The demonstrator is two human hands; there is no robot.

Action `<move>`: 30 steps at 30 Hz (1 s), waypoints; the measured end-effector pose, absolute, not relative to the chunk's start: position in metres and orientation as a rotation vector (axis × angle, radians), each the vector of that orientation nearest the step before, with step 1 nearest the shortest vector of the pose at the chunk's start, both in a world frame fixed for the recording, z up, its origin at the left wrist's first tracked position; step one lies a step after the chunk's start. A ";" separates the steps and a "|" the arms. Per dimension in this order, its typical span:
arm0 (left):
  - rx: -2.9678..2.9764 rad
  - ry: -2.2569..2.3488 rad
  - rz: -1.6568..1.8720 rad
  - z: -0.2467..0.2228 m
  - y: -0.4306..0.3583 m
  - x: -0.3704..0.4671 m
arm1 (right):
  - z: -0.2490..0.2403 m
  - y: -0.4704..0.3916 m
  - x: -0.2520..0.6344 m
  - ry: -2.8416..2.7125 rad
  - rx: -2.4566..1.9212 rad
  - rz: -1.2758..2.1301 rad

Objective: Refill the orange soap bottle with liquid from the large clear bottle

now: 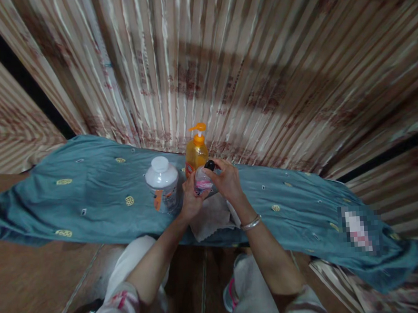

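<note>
A small clear bottle [203,180] with a pink label and a black cap [209,165] is tilted in front of me. My left hand [191,199] is closed round its body. The fingers of my right hand [226,178] are closed on the black cap. Just behind the hands stands an orange pump bottle [195,153], partly hidden by them. To the left a large white bottle [162,183] with a grey and orange label stands upright. Below my hands a pale cloth [212,216] lies on the blue-green table cover [108,197].
Pleated, patterned curtains [217,70] hang behind the table. A pixelated pale and pink item [358,230] lies at the right end of the cover. My knees and feet are below the front edge.
</note>
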State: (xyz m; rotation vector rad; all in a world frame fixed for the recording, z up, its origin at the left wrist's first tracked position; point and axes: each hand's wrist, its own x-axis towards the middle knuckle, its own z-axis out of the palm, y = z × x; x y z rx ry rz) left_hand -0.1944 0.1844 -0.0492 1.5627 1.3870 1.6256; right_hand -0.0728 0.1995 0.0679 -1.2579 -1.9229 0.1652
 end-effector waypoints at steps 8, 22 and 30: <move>1.577 1.488 1.571 -0.045 0.184 -0.198 | 0.068 0.200 -0.071 -1.910 -1.274 0.200; 1.387 1.258 1.544 -0.051 0.185 -0.200 | 0.066 0.198 -0.070 -1.911 -1.347 0.195; 1.368 1.211 1.576 -0.053 0.188 -0.204 | 0.067 0.200 -0.069 -1.930 -1.328 0.195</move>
